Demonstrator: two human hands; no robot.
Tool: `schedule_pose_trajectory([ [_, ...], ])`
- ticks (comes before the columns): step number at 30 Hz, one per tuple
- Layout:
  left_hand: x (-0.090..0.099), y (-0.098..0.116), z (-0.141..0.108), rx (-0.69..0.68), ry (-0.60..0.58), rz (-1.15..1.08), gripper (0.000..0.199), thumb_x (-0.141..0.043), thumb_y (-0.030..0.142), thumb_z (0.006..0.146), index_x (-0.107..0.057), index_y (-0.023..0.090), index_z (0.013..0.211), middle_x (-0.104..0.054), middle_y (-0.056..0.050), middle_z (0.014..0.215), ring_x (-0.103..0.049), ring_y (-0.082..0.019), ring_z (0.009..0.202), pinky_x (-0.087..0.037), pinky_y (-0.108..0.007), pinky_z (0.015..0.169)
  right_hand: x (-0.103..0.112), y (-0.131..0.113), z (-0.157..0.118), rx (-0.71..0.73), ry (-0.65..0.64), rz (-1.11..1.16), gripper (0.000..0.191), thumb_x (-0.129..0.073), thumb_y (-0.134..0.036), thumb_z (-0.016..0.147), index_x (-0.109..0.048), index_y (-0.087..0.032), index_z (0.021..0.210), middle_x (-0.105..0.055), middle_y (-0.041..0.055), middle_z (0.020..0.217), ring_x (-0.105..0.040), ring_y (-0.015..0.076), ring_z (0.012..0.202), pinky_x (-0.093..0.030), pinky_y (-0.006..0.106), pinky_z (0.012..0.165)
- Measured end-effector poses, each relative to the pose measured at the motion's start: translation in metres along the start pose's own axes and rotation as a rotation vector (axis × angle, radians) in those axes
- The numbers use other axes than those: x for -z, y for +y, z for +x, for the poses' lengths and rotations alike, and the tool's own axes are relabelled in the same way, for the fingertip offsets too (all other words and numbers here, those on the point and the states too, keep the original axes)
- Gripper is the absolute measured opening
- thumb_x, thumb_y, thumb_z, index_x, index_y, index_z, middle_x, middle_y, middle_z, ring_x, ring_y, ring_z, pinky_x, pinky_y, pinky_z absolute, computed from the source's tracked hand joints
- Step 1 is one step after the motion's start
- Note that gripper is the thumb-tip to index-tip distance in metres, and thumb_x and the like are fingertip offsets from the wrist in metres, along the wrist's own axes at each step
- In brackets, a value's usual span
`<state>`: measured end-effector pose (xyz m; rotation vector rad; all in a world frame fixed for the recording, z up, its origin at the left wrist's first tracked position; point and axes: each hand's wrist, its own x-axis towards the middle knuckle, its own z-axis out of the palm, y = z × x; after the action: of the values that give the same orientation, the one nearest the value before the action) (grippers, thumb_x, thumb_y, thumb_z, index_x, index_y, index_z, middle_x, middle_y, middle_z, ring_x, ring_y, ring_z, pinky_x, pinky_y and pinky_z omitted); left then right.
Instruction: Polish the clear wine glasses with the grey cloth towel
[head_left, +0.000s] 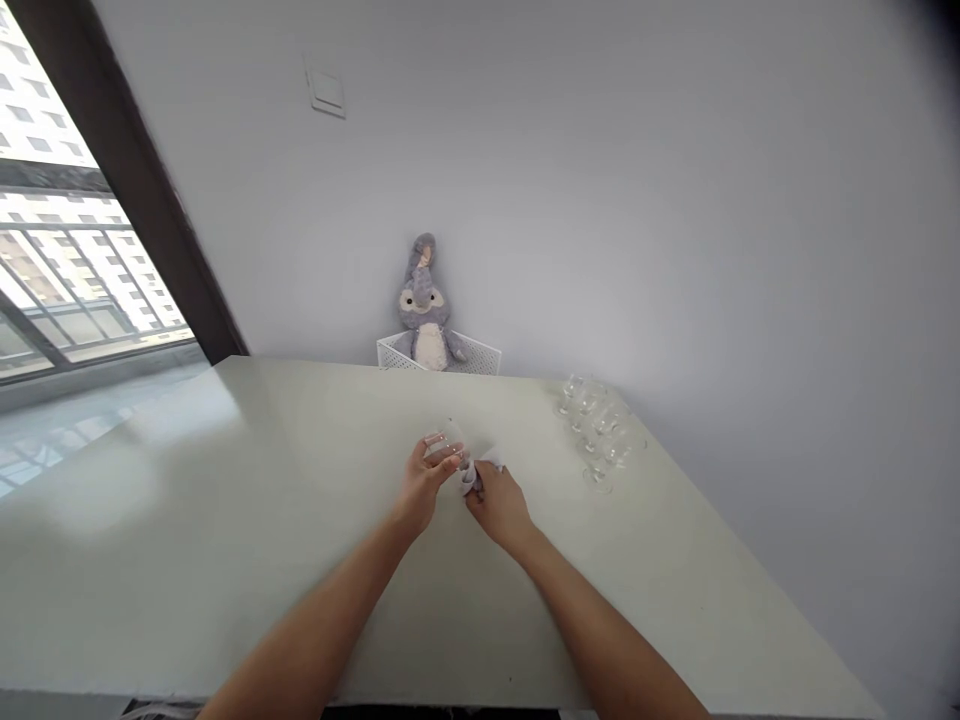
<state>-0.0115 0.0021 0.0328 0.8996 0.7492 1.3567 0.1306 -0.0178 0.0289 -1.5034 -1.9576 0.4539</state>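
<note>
I'm watching the left hand gripping a clear glass, tilted bowl-forward, while the right hand is pinching a white cloth against its lower end.

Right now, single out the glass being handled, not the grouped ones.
The stemmed glass in the left hand, beside the white cloth in the right hand; the other glasses stand apart on the table.

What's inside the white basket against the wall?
A grey plush toy sits in the white lattice basket, its head and chest showing above the rim. Its lower body and the basket's floor are hidden.
</note>
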Motion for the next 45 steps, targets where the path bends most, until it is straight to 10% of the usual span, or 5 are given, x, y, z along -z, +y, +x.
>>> schedule_pose_trajectory([
  [11,-0.008,0.001,-0.01,-0.229,0.13,0.047,0.055,-0.068,0.03,0.066,-0.036,0.023,0.109,-0.053,-0.012,0.114,-0.053,-0.024,0.106,-0.043,-0.041,0.088,-0.016,0.008,-0.003,0.065,0.201,0.382,0.035,-0.045,-0.028,0.08,-0.053,-0.021,0.114,-0.051,0.0079,0.122,-0.044,0.0235,0.113,-0.033,0.044,0.096],
  [18,-0.009,0.002,-0.013,-0.339,0.113,0.08,0.056,-0.067,0.031,0.067,-0.034,0.024,0.111,-0.05,-0.013,0.117,-0.05,-0.024,0.109,-0.043,-0.039,0.088,-0.031,-0.002,-0.004,-0.199,0.049,1.043,0.041,-0.053,-0.038,0.073,-0.051,-0.021,0.11,-0.061,0.0034,0.088,-0.056,0.016,0.066,-0.049,0.028,0.049],
  [31,0.004,0.014,-0.007,-0.738,0.153,0.331,0.059,-0.065,0.022,0.07,-0.03,0.023,0.117,-0.045,-0.012,0.122,-0.046,-0.022,0.114,-0.036,-0.042,0.096,0.038,-0.036,-0.026,0.094,-0.016,-0.274,0.023,-0.052,-0.04,0.076,-0.064,-0.021,0.077,-0.063,0.0075,0.079,-0.055,0.0216,0.076,-0.036,0.03,0.063],
  [39,-0.019,-0.019,-0.038,-0.847,-0.472,0.577,0.064,-0.059,0.024,0.074,-0.024,0.022,0.127,-0.046,-0.014,0.124,-0.045,-0.026,0.114,-0.041,-0.045,0.09,0.049,-0.031,-0.04,0.041,0.061,-0.2,0.023,-0.046,-0.036,0.08,-0.061,-0.023,0.092,-0.065,0.0024,0.083,-0.057,0.016,0.073,-0.037,0.024,0.062],
  [45,-0.015,-0.025,-0.03,-0.9,-0.438,0.997,0.073,-0.056,0.047,0.073,-0.021,0.021,0.131,-0.046,-0.013,0.125,-0.043,-0.027,0.115,-0.034,-0.046,0.096,0.065,0.032,-0.056,-0.153,0.205,-0.058,0.024,-0.045,-0.035,0.079,-0.063,-0.02,0.074,-0.066,0.0019,0.073,-0.059,0.0159,0.066,-0.038,0.022,0.06],
])
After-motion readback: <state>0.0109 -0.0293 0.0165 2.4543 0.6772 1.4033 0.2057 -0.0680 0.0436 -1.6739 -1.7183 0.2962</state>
